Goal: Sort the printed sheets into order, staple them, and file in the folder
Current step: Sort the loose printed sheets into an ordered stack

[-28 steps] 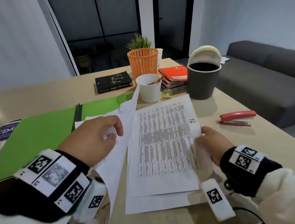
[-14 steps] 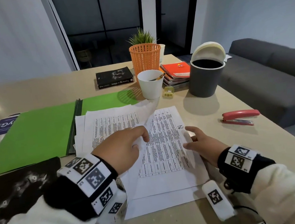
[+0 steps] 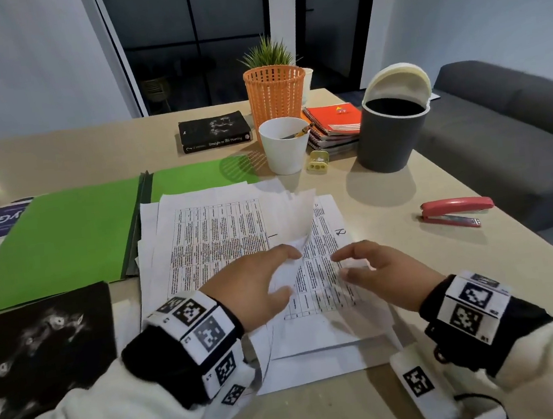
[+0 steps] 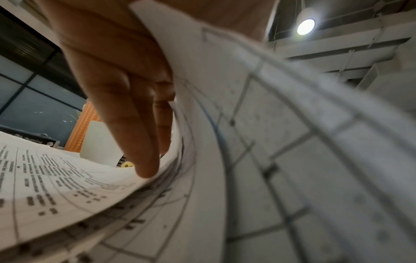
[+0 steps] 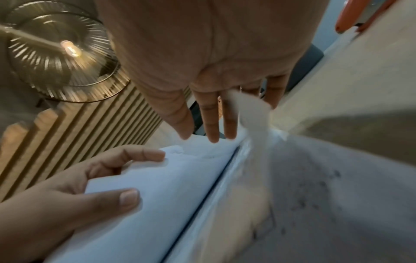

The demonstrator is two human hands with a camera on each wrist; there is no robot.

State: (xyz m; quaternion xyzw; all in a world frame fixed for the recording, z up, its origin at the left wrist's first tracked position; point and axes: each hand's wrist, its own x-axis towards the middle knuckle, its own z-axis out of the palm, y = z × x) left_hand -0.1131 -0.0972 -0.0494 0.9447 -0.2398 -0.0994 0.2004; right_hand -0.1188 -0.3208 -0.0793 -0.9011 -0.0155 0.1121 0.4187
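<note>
On the counter (image 3: 388, 203), mid-front, printed sheets (image 3: 212, 237) lie in loose overlapping piles so page marks can be read; left hand (image 3: 257, 290) pinches a curled sheet (image 3: 295, 221) by its edge, likely moving it across; right hand (image 3: 384, 271) spread flat, fingers loose, pinning the right pile; green folder (image 3: 65, 240) lies open just left, ready for filing; red stapler (image 3: 454, 212) waits well to the right.

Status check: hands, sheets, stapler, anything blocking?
Left hand pinching a curled sheet; right hand open over the pile. Stapler untouched, green folder open. Nothing blocking.
</note>
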